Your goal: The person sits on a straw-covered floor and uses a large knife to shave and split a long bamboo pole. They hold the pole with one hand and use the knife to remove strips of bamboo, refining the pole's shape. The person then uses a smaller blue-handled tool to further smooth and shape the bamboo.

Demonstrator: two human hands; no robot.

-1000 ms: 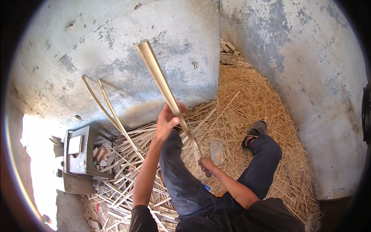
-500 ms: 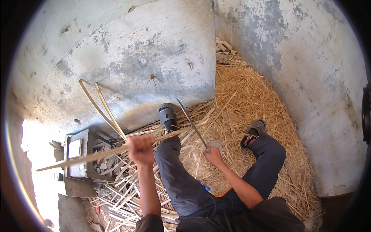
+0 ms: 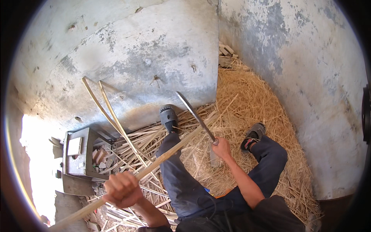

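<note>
Overall, faced a left wall [image 3: 127, 42], pale with grey patches, and, beyond its vertical edge, a curving right wall [image 3: 313, 100], similarly worn. Had straw [image 3: 247, 89] heaped over the floor below, reaching far back beside the right wall. Spread both legs [image 3: 176, 174], in dark trousers, wide over this litter. Had offcuts [image 3: 148, 136], long and thin, strewn criss-cross to the left. Included at far left a boxy cabinet [image 3: 89, 150], open on one side, with rubble [image 3: 99, 154] within.

Held a pale slat [image 3: 166, 155] in the left hand [image 3: 123, 189], with fingers curled fully round it in a tight fist. Extended this slat from the lower left, aslant over the left leg, to a knife [image 3: 193, 110]; could not tell contact there from mere overlap. Showed also two bent strips [image 3: 127, 136], leaned against the left wall.

Gripped the knife by its lower end in the right hand [image 3: 222, 149], closed around the handle, with the blade angled up and leftward. Wore dark shoes [image 3: 168, 115], one near the left wall's base, the other on the straw. Showed, smallest, a blue scrap [image 3: 207, 190] between the thighs.
</note>
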